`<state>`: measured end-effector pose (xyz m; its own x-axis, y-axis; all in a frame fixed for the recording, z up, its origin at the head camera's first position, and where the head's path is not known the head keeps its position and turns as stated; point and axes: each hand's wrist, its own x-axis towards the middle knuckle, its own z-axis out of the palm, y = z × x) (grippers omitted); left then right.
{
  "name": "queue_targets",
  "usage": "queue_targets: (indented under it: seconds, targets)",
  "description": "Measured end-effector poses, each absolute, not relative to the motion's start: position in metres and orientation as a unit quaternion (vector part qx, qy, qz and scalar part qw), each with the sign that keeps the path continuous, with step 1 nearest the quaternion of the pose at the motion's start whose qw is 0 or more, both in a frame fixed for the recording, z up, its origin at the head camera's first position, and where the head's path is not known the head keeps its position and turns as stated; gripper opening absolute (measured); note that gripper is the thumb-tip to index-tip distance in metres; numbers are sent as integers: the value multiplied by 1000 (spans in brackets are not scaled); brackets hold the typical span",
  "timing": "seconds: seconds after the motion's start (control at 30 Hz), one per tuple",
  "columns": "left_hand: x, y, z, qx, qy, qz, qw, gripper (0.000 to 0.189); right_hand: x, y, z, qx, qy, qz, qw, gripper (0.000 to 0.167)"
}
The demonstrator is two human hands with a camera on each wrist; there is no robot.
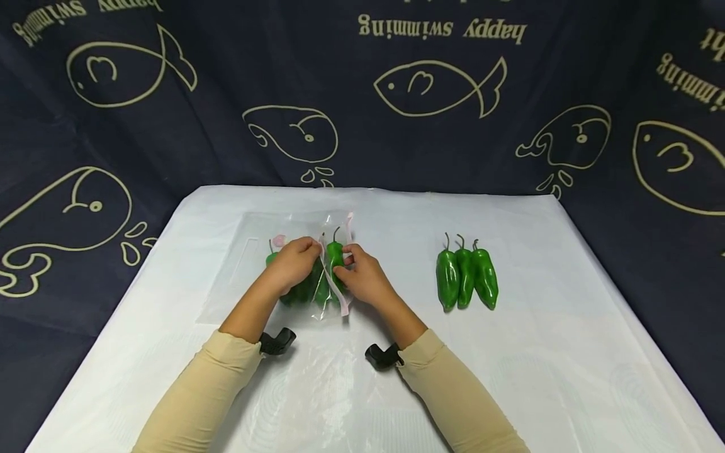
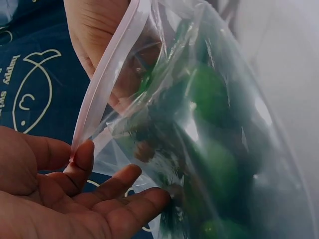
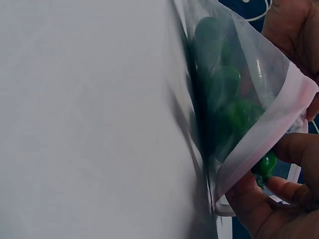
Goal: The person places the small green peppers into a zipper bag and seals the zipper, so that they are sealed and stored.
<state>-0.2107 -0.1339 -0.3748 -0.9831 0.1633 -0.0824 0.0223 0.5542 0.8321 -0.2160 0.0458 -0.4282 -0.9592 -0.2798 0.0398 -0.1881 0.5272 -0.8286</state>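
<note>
A clear zip bag (image 1: pixel 223 292) with a pink-edged mouth (image 2: pixel 99 82) lies on the table, its mouth facing right. Several green peppers (image 2: pixel 209 94) show through its plastic. My left hand (image 1: pixel 293 263) pinches the upper edge of the mouth between thumb and forefinger, its other fingers spread against the plastic. At the opening, my right hand (image 1: pixel 367 278) grips a green pepper (image 3: pixel 267 163) between thumb and fingers, partly inside the bag. The bag's edge and the fingers hide part of this pepper.
Three more green peppers (image 1: pixel 466 277) lie side by side to the right, stems pointing away. A white cloth (image 1: pixel 544 352) covers the table. Behind it hangs a dark blue curtain (image 1: pixel 351 75) with fish drawings.
</note>
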Motion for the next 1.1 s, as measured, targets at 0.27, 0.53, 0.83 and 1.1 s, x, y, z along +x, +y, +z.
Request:
queue_targets:
  seconds: [0.27,0.53,0.83,1.1]
  targets:
    - [-211,-133,-374,65,879,467,70,28,-217,40,-427,-136,880,-453,46,43]
    - [-209,-133,-370,56,881,464,74,29,-218,33,-429,-141,872,-462,74,44]
    - [-210,-133,-369,57,884,460,68,30,-218,29,-428,-155,868,-464,83,38]
    - [-208,-135,-373,50,883,458,88,29,-218,35,-428,-166,864,-466,97,36]
